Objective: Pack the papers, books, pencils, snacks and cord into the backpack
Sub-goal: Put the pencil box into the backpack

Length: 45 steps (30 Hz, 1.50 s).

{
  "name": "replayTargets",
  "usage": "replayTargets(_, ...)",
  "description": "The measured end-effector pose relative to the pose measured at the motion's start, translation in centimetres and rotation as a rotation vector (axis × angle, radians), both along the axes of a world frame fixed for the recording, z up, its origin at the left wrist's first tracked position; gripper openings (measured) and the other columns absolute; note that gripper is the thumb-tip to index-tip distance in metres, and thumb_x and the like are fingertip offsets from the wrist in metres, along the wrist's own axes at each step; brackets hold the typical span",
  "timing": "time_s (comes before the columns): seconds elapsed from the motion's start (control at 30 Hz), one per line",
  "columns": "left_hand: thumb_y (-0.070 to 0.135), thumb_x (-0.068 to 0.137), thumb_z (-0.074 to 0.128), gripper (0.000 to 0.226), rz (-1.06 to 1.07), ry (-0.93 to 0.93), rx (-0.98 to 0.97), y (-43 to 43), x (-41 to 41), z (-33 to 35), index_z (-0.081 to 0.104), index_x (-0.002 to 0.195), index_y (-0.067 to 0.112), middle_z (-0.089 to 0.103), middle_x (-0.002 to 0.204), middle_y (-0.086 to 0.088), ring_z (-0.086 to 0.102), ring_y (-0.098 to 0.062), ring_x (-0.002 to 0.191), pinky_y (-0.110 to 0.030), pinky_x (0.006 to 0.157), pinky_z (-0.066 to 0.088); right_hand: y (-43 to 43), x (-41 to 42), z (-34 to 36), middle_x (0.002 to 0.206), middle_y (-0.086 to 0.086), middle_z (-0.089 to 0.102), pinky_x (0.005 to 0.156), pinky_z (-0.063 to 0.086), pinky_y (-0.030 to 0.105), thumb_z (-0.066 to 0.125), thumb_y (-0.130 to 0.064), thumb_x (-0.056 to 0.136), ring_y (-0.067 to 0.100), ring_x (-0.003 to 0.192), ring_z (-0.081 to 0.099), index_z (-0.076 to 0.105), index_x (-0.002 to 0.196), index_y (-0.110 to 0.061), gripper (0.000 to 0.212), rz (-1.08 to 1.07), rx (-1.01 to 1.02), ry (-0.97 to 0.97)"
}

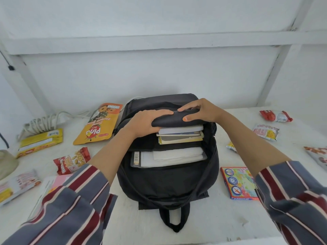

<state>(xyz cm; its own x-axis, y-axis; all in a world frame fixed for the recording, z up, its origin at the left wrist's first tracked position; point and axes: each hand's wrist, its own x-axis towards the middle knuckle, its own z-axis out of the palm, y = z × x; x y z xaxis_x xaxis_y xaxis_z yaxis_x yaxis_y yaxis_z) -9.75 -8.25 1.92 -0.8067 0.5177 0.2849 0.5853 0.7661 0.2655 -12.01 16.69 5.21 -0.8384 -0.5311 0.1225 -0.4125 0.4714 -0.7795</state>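
At far side of the open backpack (168, 183), left hand (148, 121) & right hand (200, 110) curl round a black pouch (169, 119) just above the books (180, 135) — prob. soft, light, squashy; grip both ends.

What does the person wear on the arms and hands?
The left sleeve and right sleeve are grey-blue cloth with broad dark red stripes edged by thin pale lines, and they leave the forearms uncovered. The left hand and right hand wear nothing: no glove, ring or watch shows.
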Motion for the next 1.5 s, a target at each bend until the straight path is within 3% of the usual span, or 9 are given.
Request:
replayTargets(0.13, 0.015, 0.086, 0.059, 0.049, -0.055, 0.035, 0.009, -0.1, 0.4, -0.4, 0.047, 0.128, 0.038, 0.050, 0.130, 0.002, 0.058, -0.021, 0.101, -0.044, 0.081, 0.051, 0.0, -0.1, 0.2, 0.108, -0.008, 0.065, 0.083, 0.041, 0.002, 0.072, -0.004, 0.078, -0.013, 0.096, 0.057, 0.064, 0.111, -0.022, 0.039, 0.005, -0.005, 0.002)
replayTargets(0.4, 0.007, 0.083, 0.065, 0.045, -0.051, -0.082, 0.128, 0.3, 0.3, 0.7, 0.059, 0.119, 0.033, 0.058, 0.125, 0.009, 0.052, -0.013, 0.116, -0.043, 0.099, 0.043, 0.0, 0.3, -0.2, 0.108, -0.009, 0.064, 0.087, 0.040, 0.003, 0.074, -0.007, 0.077, -0.011, 0.098, 0.056, 0.064, 0.112, -0.024, 0.041, -0.058, -0.038, 0.022)
replayTargets(0.5, 0.003, 0.082, 0.065, 0.045, -0.043, -0.131, 0.165, 0.3, 0.0, 1.2, 0.061, 0.116, 0.032, 0.060, 0.121, 0.013, 0.055, -0.013, 0.112, -0.040, 0.099, 0.043, 0.3, 1.2, -0.4, 0.110, -0.009, 0.064, 0.087, 0.040, 0.007, 0.077, -0.011, 0.075, -0.006, 0.098, 0.057, 0.066, 0.112, -0.024, 0.041, -0.137, -0.063, 0.065)
replayTargets(0.6, 0.001, 0.081, 0.065, 0.045, -0.042, -0.151, 0.193, 0.4, -0.1, 1.5, 0.062, 0.114, 0.031, 0.060, 0.117, 0.015, 0.055, -0.012, 0.110, -0.037, 0.096, 0.044, 1.5, 2.9, -0.7, 0.110, -0.011, 0.063, 0.084, 0.039, 0.001, 0.076, -0.011, 0.075, -0.009, 0.100, 0.055, 0.065, 0.115, -0.021, 0.042, -0.230, -0.192, 0.087)
replayTargets(0.77, 0.002, 0.080, 0.067, 0.046, -0.038, -0.158, 0.198, 0.4, -0.2, 1.5, 0.062, 0.112, 0.034, 0.060, 0.117, 0.013, 0.055, -0.014, 0.109, -0.038, 0.094, 0.044, 6.6, 5.8, -2.1, 0.109, 0.001, 0.065, 0.078, 0.048, 0.008, 0.074, -0.006, 0.076, 0.013, 0.093, 0.060, 0.062, 0.115, -0.023, 0.044, -0.502, -0.370, 0.089)
replayTargets(1.0, 0.003, 0.080, 0.068, 0.049, -0.052, -0.152, 0.177, 0.3, -0.5, 1.6, 0.059, 0.107, 0.042, 0.059, 0.114, 0.014, 0.054, -0.015, 0.107, -0.034, 0.092, 0.043, 14.6, 11.6, -5.0, 0.117, 0.023, 0.061, 0.073, 0.043, 0.022, 0.071, 0.002, 0.075, 0.019, 0.092, 0.053, 0.062, 0.119, -0.008, 0.046, -0.894, -0.244, -0.084)
replayTargets(1.2, 0.002, 0.079, 0.069, 0.050, -0.045, -0.156, 0.175, 0.3, -0.8, 1.1, 0.061, 0.111, 0.040, 0.062, 0.118, 0.008, 0.056, -0.018, 0.106, -0.037, 0.095, 0.043, 16.1, 16.7, -6.1, 0.122, 0.013, 0.059, 0.085, 0.040, 0.031, 0.071, 0.001, 0.076, 0.018, 0.101, 0.054, 0.061, 0.121, -0.013, 0.048, -0.908, -0.100, -0.210)
replayTargets(1.4, -0.001, 0.078, 0.068, 0.048, -0.020, -0.148, 0.207, 0.6, -0.5, 0.6, 0.063, 0.114, 0.031, 0.063, 0.119, 0.004, 0.057, -0.020, 0.110, -0.037, 0.098, 0.042, 16.9, 18.8, -7.4, 0.121, 0.014, 0.056, 0.078, 0.046, 0.031, 0.071, 0.000, 0.077, 0.025, 0.102, 0.055, 0.059, 0.122, -0.009, 0.048, -0.971, -0.006, -0.228)
replayTargets(1.5, -0.001, 0.079, 0.068, 0.047, 0.003, -0.140, 0.222, 0.8, -0.1, 0.6, 0.064, 0.114, 0.030, 0.063, 0.119, 0.003, 0.057, -0.020, 0.110, -0.034, 0.099, 0.040, 17.8, 18.7, -8.0, 0.135, 0.013, 0.048, 0.093, 0.046, 0.038, 0.075, -0.013, 0.076, 0.028, 0.116, 0.050, 0.057, 0.125, -0.014, 0.053, -1.042, 0.084, -0.250)
